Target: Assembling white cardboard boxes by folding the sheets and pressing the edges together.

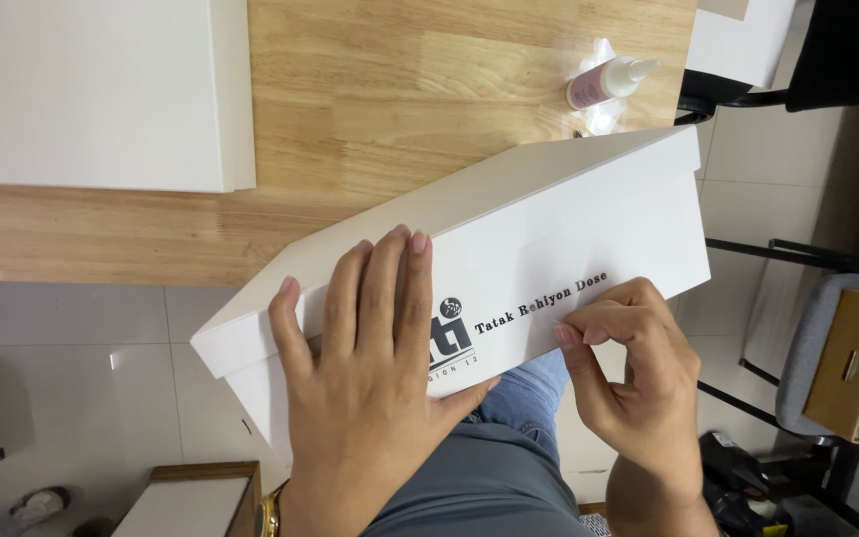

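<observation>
A wooden table (370, 109) fills the upper half of the view. At ten o'clock a flat white board (91, 89) lies on it. At one o'clock a small bottle (610, 80) lies on its side on clear plastic wrap (599, 117). Toward the centre, a white box (549, 229) rests against the table's edge.

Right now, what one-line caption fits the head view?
Left hand flat on a white folded cardboard box, right hand pinching its lower edge, over a wooden table.
</observation>
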